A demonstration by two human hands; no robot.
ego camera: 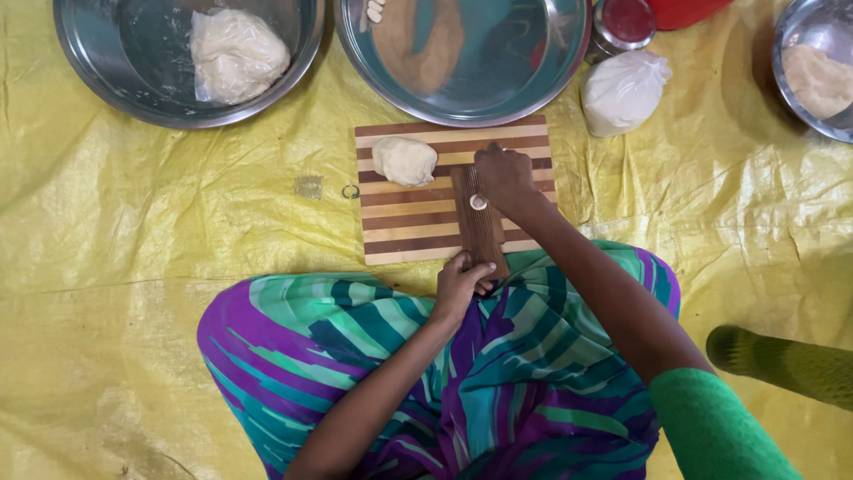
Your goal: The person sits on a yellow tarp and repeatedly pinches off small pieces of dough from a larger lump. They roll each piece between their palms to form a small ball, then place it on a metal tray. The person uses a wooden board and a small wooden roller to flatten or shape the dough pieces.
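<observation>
Yellow sheet (pixel 133 267) (bowls (pixel 98 80), striped board (pixel 418 227))

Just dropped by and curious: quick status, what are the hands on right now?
Left hand grips near end of ridged wooden paddle. Right hand presses small dough piece on it. Dough ball beside, on striped board. Nothing in the way.

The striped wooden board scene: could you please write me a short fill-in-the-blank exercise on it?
1. The left hand grips the ridged brown wooden paddle at its ____ end.
2. The right hand presses a small dough piece onto the ____.
3. The pale dough lump lies on the striped wooden board, to the paddle's ____.

Missing: near; paddle; left
</observation>
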